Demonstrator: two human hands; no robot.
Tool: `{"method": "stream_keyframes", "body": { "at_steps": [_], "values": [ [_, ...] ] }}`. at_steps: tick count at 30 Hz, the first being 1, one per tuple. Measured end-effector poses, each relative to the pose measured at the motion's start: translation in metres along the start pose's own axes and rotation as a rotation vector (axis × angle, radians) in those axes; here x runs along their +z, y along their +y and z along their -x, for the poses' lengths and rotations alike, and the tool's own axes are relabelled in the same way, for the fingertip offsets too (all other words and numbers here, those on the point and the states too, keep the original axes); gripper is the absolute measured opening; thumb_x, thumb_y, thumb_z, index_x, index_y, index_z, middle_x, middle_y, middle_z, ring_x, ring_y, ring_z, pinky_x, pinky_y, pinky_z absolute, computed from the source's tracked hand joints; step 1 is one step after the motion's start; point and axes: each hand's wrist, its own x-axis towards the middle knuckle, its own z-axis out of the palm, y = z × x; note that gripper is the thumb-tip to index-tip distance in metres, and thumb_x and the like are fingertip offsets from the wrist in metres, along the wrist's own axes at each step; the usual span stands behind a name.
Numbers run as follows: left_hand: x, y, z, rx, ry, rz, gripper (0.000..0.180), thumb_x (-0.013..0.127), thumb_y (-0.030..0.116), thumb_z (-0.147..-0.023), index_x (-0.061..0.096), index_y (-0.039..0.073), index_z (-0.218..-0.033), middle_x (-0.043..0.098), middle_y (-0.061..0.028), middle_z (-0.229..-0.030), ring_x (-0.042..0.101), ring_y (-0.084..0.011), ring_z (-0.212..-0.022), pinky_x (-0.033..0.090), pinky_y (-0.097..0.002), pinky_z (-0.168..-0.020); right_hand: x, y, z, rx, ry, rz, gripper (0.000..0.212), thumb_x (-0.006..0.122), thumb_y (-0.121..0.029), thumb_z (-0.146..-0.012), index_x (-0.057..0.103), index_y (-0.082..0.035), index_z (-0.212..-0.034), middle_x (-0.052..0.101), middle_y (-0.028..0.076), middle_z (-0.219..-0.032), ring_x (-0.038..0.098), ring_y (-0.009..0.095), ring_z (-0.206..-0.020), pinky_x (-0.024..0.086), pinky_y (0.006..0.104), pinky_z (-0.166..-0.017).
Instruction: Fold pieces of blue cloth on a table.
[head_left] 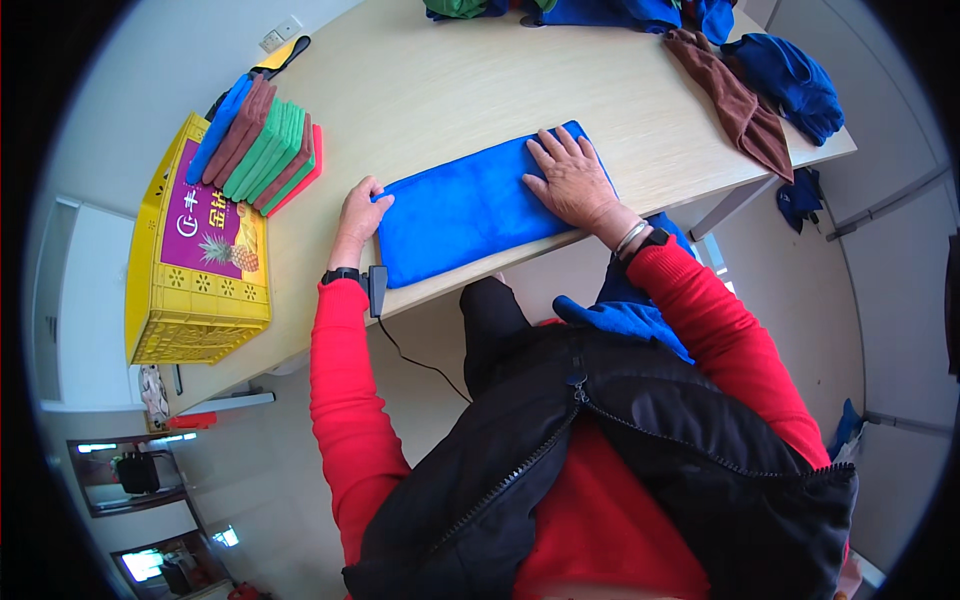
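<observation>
A blue towel [460, 225], folded into a long flat rectangle, lies along the near edge of the table. My left hand [362, 212] has its fingers curled at the towel's far left corner, thumb and fingers closed on the edge there. Spread flat on the right end of the towel, my right hand [575, 182] presses down with fingers apart. Another blue cloth [625, 318] hangs by my lap below the table edge.
Folded blue, brown, green and red towels [262, 145] stand stacked at the left, beside a yellow crate [195, 335]. Loose cloths lie along the far side, with a brown one [735, 105] and a blue heap [790, 85] at the table's right corner [835, 148]. A black cable [420, 362] runs from my left wrist.
</observation>
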Motion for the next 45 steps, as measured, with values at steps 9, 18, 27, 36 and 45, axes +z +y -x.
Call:
{"method": "stream_keyframes", "body": {
  "at_steps": [9,18,27,36,45],
  "values": [
    [0.007,0.037,0.015,-0.124,0.067,-0.175,0.023,0.072,0.019,-0.086,0.056,0.007,-0.096,0.065,-0.0156,-0.083,0.065,-0.0329,-0.081,0.051,-0.0442,-0.072,0.0,0.006,0.003,0.089,-0.026,0.004,0.07,0.036,-0.058,-0.104,0.037,-0.01,-0.155,0.032,0.015,-0.162,0.024,0.035,-0.152,0.018,0.0518,-0.123],
    [0.02,0.098,0.059,0.212,0.28,-0.729,0.031,0.058,0.014,-0.095,0.058,0.005,-0.125,0.062,-0.0143,-0.126,0.056,-0.0341,-0.122,0.041,-0.0479,-0.104,-0.004,0.002,0.004,0.092,0.03,0.024,0.069,0.04,-0.056,-0.103,0.04,-0.008,-0.153,0.034,0.017,-0.161,0.025,0.037,-0.151,0.021,0.0535,-0.122],
    [0.099,0.13,0.075,0.416,0.079,-0.547,0.054,0.052,0.03,-0.101,0.044,0.01,-0.15,0.038,-0.0137,-0.158,0.031,-0.0333,-0.148,0.024,-0.0528,-0.12,0.007,-0.054,0.003,-0.152,0.062,-0.116,0.062,0.043,-0.05,-0.102,0.044,-0.012,-0.151,0.038,0.014,-0.159,0.028,0.037,-0.15,0.021,0.0548,-0.121],
    [0.073,0.094,0.081,0.05,0.1,-0.589,0.062,0.038,0.053,-0.104,0.036,0.019,-0.156,0.028,-0.0116,-0.164,0.024,-0.0351,-0.151,0.02,-0.0592,-0.119,0.006,0.028,0.0,0.12,-0.002,-0.064,0.057,0.037,-0.048,-0.105,0.04,-0.018,-0.154,0.034,0.011,-0.162,0.026,0.036,-0.151,0.019,0.053,-0.122],
    [0.048,0.082,0.104,-0.196,0.224,-0.562,0.068,0.041,0.057,-0.102,0.04,0.01,-0.152,0.038,-0.0181,-0.157,0.035,-0.0352,-0.145,0.03,-0.0514,-0.116,-0.002,0.053,0.016,0.15,0.059,-0.088,0.055,0.038,-0.045,-0.105,0.044,-0.015,-0.151,0.036,0.013,-0.16,0.027,0.037,-0.15,0.02,0.0554,-0.122]
  ]
}}
